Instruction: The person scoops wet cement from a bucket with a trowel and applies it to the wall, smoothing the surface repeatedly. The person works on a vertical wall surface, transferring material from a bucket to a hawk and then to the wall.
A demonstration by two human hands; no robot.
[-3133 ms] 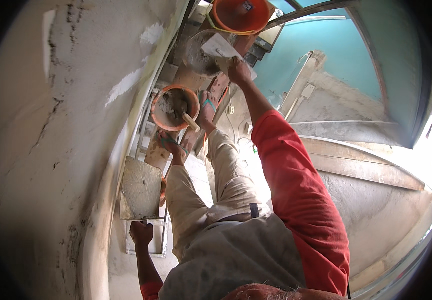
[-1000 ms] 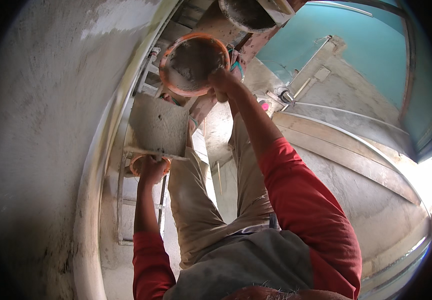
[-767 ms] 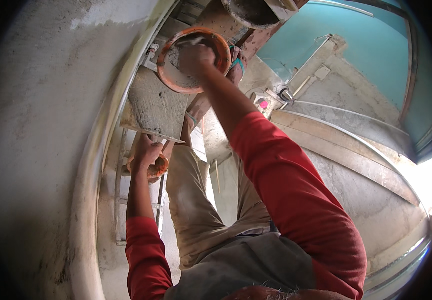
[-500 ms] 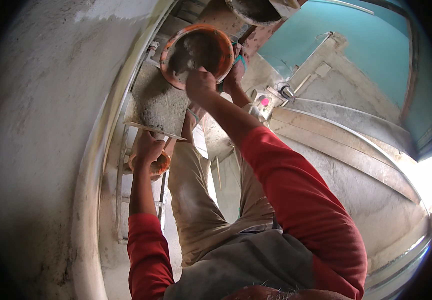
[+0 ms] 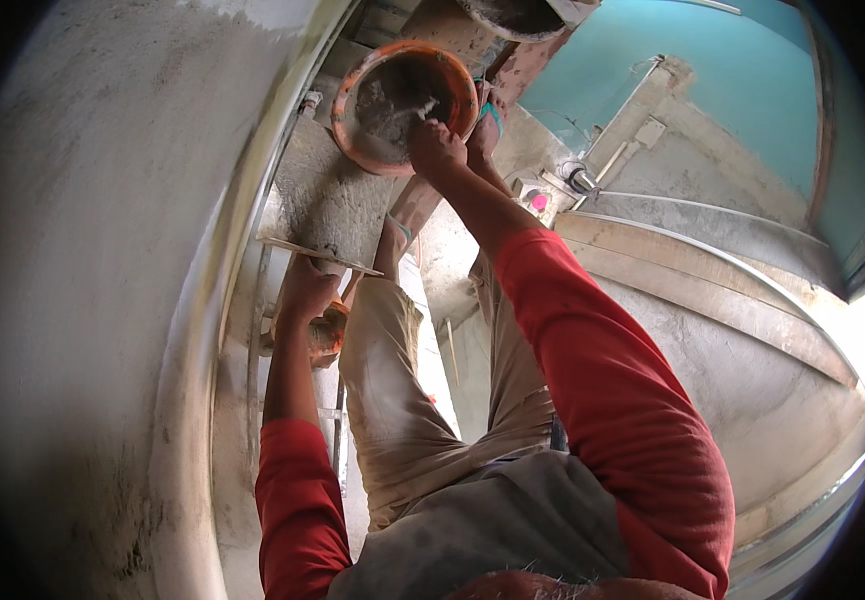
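An orange bucket (image 5: 351, 138) holding grey wet mortar (image 5: 393, 105) stands ahead of me, near my feet. My right hand (image 5: 439, 148) is closed over its near right side, gripping what looks like a trowel (image 5: 429, 108). Only a small pale part of that tool shows; the rest is hidden by my fist and the mortar. Lower left, my left hand (image 5: 309, 288) wraps round the underside grip of a plasterer's hawk (image 5: 321, 256). The hawk's thin board is seen almost edge-on. Below and beside that hand is a smaller orange container (image 5: 329, 334), partly covered.
A rough plastered wall (image 5: 83, 300) rises close on my left. Ladder-like rails (image 5: 255, 350) run below the hawk. Another mortar container (image 5: 515, 18) sits beyond the bucket. My feet, in green-strapped sandals (image 5: 494, 116), stand beside the bucket. Long boards (image 5: 693, 290) lie at right.
My right hand has shifted rightward and slightly farther away within the bucket, toward its right rim. My left hand keeps hold of the hawk. The whole view has shifted slightly.
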